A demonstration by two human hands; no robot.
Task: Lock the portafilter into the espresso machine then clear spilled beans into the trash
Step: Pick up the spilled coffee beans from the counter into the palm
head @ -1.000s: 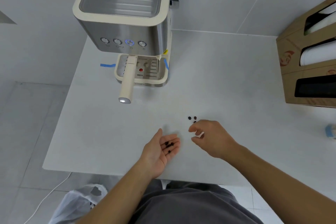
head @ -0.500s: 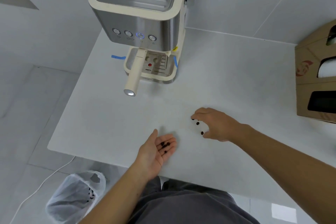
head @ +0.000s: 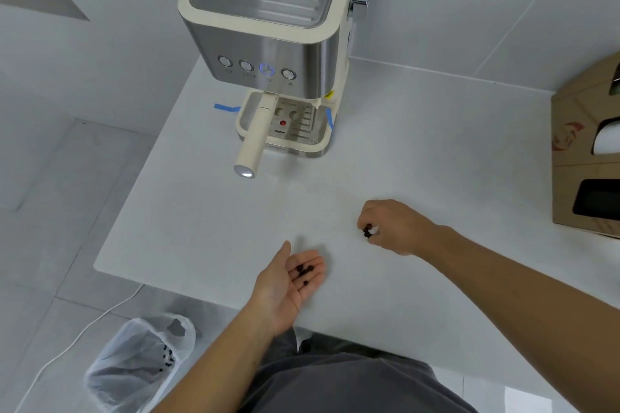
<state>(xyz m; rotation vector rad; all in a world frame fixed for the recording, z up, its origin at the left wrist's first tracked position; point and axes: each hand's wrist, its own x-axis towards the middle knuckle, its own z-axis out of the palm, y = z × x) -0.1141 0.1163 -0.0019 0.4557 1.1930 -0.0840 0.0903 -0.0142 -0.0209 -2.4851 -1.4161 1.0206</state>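
The espresso machine (head: 275,43) stands at the back of the white counter (head: 201,218). The portafilter sits under its group head, cream handle (head: 252,141) pointing toward me and a little left. My left hand (head: 288,282) lies palm up near the counter's front edge, cupped, with several dark coffee beans (head: 304,272) in it. My right hand (head: 392,226) rests on the counter to the right, fingers pinched around a few beans (head: 367,231). The trash bin (head: 141,362), lined with a clear bag, stands on the floor at lower left with some beans inside.
A cardboard dispenser box (head: 587,151) stands at the counter's right edge. Blue tape (head: 226,107) marks the counter beside the machine. A white cable (head: 84,332) runs across the tiled floor toward the bin.
My right hand reached over the loose beans on the counter and closed its fingers around them. The left hand stayed cupped with its beans. The view swung left, showing more of the bin.
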